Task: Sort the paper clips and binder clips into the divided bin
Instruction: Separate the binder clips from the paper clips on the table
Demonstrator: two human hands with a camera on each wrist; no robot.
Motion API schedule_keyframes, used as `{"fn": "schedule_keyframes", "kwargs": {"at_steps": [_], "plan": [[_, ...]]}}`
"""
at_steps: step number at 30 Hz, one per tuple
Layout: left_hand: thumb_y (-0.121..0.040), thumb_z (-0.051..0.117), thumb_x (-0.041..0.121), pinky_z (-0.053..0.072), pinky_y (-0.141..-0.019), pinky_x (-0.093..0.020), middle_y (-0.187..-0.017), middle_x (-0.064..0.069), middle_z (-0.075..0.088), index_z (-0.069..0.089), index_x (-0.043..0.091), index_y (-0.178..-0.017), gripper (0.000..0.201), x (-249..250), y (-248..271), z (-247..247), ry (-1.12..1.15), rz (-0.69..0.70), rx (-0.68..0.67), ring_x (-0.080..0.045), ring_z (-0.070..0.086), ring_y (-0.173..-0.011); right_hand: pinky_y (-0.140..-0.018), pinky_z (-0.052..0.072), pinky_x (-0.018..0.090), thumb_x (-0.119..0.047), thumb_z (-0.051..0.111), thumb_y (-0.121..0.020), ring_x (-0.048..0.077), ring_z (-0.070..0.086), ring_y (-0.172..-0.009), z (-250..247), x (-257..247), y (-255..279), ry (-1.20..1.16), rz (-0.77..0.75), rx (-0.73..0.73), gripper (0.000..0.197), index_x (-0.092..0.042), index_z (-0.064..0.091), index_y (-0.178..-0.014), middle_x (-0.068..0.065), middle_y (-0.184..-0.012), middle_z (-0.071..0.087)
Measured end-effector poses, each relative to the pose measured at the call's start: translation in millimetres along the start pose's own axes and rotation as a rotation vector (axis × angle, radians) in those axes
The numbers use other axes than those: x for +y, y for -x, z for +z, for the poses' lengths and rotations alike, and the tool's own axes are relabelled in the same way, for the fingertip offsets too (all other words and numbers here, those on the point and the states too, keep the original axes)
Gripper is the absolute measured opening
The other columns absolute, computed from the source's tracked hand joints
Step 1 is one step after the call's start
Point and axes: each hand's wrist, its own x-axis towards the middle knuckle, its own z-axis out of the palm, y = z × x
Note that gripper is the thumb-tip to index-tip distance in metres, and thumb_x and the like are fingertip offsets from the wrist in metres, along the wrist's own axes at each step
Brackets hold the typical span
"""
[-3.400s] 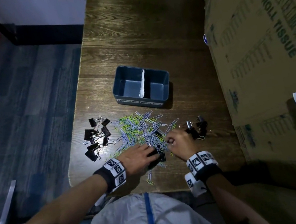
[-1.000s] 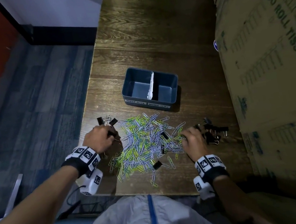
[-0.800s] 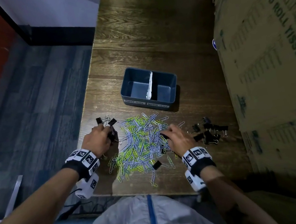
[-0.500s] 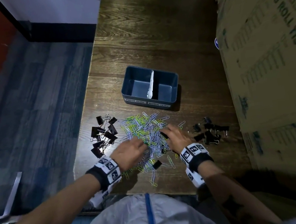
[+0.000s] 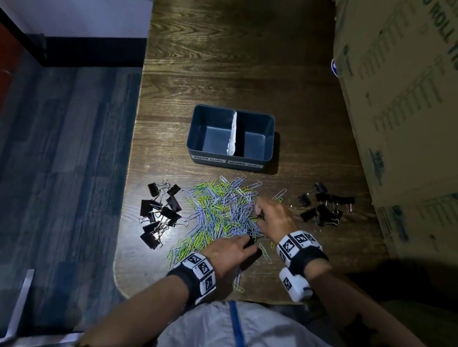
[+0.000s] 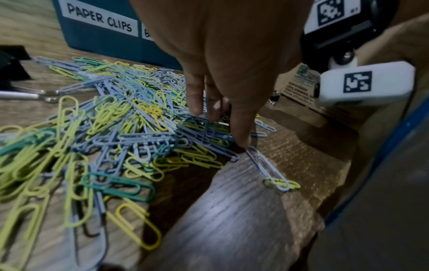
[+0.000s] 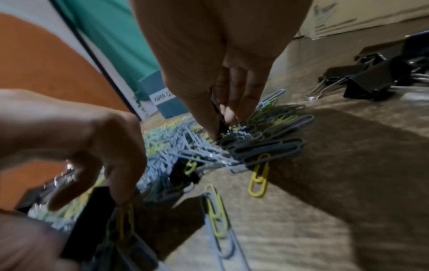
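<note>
A heap of green, yellow and blue paper clips (image 5: 215,211) lies in front of the blue divided bin (image 5: 269,149), whose two compartments hold nothing. Black binder clips sit in a left group (image 5: 160,214) and a right group (image 5: 327,205). My left hand (image 5: 248,243) is at the heap's near edge, where thumb and finger pinch a black binder clip (image 7: 97,203) tangled with paper clips. My right hand (image 5: 260,215) digs into the heap's right side; its thumb and fingers (image 7: 234,102) pinch another black binder clip (image 7: 221,126) buried there.
A tall cardboard box (image 5: 417,83) walls off the table's right side. The table's left edge (image 5: 132,173) drops to blue carpet. The bin's front labels read PAPER CLIPS (image 6: 99,20) on the left. Stray paper clips (image 5: 264,253) lie near the front edge.
My left hand left the left binder clip group and crossed to the heap's near edge. My right hand moved from the right binder clip group to the heap's right side.
</note>
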Motion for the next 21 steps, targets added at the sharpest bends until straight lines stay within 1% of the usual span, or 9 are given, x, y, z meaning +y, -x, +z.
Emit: {"fn": "schedule_keyframes", "kwargs": {"at_steps": [2, 4, 6, 8, 10, 12, 15, 18, 21], "plan": [[-0.085, 0.063, 0.013, 0.051, -0.075, -0.035, -0.118, -0.011, 0.047, 0.040, 0.014, -0.130, 0.050, -1, 1, -1, 0.031, -0.004, 0.100, -0.023, 0.051, -0.099, -0.062, 0.057, 0.029, 0.002, 0.070, -0.082, 0.011, 0.061, -0.073, -3, 0, 2, -0.013, 0.026, 0.037, 0.035, -0.026, 0.050, -0.088, -0.009, -0.086, 0.060], [-0.087, 0.062, 0.017, 0.051, -0.074, -0.033, -0.111, -0.007, 0.050, 0.044, 0.012, -0.123, 0.040, -1, 5, -4, 0.077, 0.003, 0.196, -0.018, 0.051, -0.091, -0.061, 0.055, 0.028, -0.005, 0.073, -0.084, 0.011, 0.061, -0.073, -10, 0, 4, -0.051, 0.035, 0.064, 0.026, -0.023, 0.056, -0.091, -0.011, -0.089, 0.062], [-0.088, 0.061, 0.021, 0.053, -0.072, -0.030, -0.107, -0.005, 0.051, 0.043, 0.014, -0.119, 0.036, -5, 9, -4, 0.140, 0.015, 0.281, -0.013, 0.049, -0.085, -0.064, 0.048, 0.024, -0.011, 0.076, -0.083, 0.011, 0.059, -0.077, -19, 0, 4, -0.087, 0.044, 0.099, 0.020, -0.021, 0.063, -0.094, -0.010, -0.093, 0.063], [-0.090, 0.061, 0.025, 0.052, -0.070, -0.027, -0.106, -0.002, 0.051, 0.040, 0.016, -0.117, 0.035, -12, 14, -5, 0.184, -0.003, 0.345, -0.010, 0.049, -0.082, -0.070, 0.048, 0.025, -0.012, 0.077, -0.082, 0.011, 0.059, -0.082, -28, 2, 5, -0.188, 0.123, 0.110, 0.019, -0.020, 0.068, -0.097, -0.010, -0.094, 0.062], [-0.092, 0.057, 0.026, 0.054, -0.069, -0.025, -0.104, 0.001, 0.054, 0.044, 0.018, -0.114, 0.026, -19, 20, -10, 0.239, -0.046, 0.420, -0.010, 0.054, -0.083, -0.075, 0.050, 0.026, -0.011, 0.077, -0.082, 0.012, 0.061, -0.084, -34, 8, 5, -0.301, 0.220, 0.107, 0.015, -0.022, 0.071, -0.091, -0.007, -0.091, 0.065], [-0.092, 0.051, 0.025, 0.054, -0.069, -0.022, -0.101, 0.005, 0.056, 0.049, 0.019, -0.109, 0.018, -30, 28, -16, 0.299, -0.111, 0.502, -0.010, 0.057, -0.082, -0.075, 0.051, 0.023, -0.010, 0.079, -0.081, 0.012, 0.064, -0.084, -37, 17, 6, -0.364, 0.234, 0.108, 0.019, -0.027, 0.071, -0.084, -0.005, -0.091, 0.070], [-0.092, 0.054, 0.023, 0.053, -0.064, -0.023, -0.094, 0.008, 0.057, 0.051, 0.021, -0.102, 0.011, -58, 44, -26, 0.215, -0.271, 0.613, -0.011, 0.059, -0.078, -0.068, 0.043, 0.010, -0.008, 0.079, -0.079, 0.007, 0.064, -0.085, -45, 32, 9, -0.386, 0.253, 0.136, 0.019, -0.026, 0.072, -0.084, -0.007, -0.089, 0.071], [-0.091, 0.059, 0.024, 0.051, -0.063, -0.034, -0.095, 0.000, 0.062, 0.054, 0.018, -0.101, 0.013, -92, 62, -38, 0.167, -0.556, 0.639, -0.021, 0.060, -0.081, -0.076, 0.043, 0.019, -0.007, 0.077, -0.082, 0.011, 0.062, -0.086, -55, 52, 13, -0.303, 0.314, 0.190, 0.015, -0.019, 0.073, -0.090, -0.005, -0.091, 0.069], [-0.089, 0.062, 0.025, 0.049, -0.065, -0.035, -0.098, -0.007, 0.068, 0.057, 0.017, -0.107, 0.020, -119, 78, -44, 0.182, -0.745, 0.567, -0.027, 0.063, -0.083, -0.086, 0.050, 0.029, -0.006, 0.077, -0.081, 0.018, 0.066, -0.095, -54, 76, 13, -0.222, 0.397, 0.121, 0.021, -0.024, 0.070, -0.085, 0.001, -0.099, 0.073]]}}
